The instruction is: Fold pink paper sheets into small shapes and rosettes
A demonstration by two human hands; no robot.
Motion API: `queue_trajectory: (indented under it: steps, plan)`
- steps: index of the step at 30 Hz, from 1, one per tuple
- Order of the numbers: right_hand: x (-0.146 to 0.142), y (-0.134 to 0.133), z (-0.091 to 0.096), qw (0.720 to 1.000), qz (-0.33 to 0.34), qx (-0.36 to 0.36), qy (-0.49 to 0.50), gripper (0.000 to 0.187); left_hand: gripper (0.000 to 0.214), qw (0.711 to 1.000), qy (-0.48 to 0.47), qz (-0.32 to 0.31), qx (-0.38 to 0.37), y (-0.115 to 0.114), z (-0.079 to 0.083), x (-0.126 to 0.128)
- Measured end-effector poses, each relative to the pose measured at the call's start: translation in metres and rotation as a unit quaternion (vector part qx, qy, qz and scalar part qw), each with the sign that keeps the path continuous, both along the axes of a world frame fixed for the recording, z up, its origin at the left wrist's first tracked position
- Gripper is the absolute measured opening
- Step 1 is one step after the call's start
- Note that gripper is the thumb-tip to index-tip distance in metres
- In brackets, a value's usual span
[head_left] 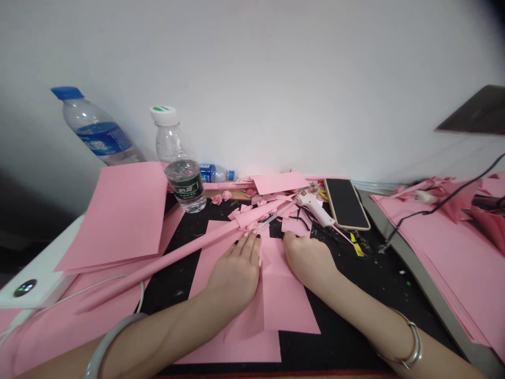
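My left hand lies flat, fingers stretched out together, pressing down on a pink paper sheet on the black mat. My right hand rests beside it on the same sheet, fingers curled under at the sheet's far edge; what they pinch, if anything, is hidden. A long pink paper roll runs diagonally from the lower left up past my left fingertips. Small folded pink pieces lie just beyond my fingers.
A white glue gun and a phone lie behind my right hand. Two upright bottles and a small one lying flat stand at the back left. Pink sheet stacks flank the mat; a black cable crosses right.
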State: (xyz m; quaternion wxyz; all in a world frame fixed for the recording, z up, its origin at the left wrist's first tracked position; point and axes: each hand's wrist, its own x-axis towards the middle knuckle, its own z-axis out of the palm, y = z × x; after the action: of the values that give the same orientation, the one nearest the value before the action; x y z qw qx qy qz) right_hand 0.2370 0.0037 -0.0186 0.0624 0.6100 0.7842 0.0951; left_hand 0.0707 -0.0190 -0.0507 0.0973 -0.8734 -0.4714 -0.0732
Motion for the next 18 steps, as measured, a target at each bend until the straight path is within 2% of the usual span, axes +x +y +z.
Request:
queue_trajectory:
  steps: [9, 12, 15, 18]
  plan:
    - [0.010, -0.002, 0.000, 0.998, -0.036, -0.028, 0.043, 0.019, 0.044, 1.000, -0.004, 0.000, -0.005, -0.001, 0.000, 0.000]
    - [0.018, 0.001, 0.001, 0.988, -0.041, -0.046, 0.138, 0.026, 0.044, 1.000, -0.004, 0.000, -0.008, -0.001, -0.002, 0.000]
    - [0.023, 0.003, 0.003, 0.958, -0.026, -0.086, 0.271, 0.035, 0.044, 1.000, -0.008, -0.004, -0.011, 0.000, -0.003, -0.001]
    - [0.024, 0.005, -0.002, 0.944, -0.005, -0.072, 0.321, 0.033, 0.044, 1.000, -0.018, -0.014, -0.004, 0.001, -0.001, -0.003]
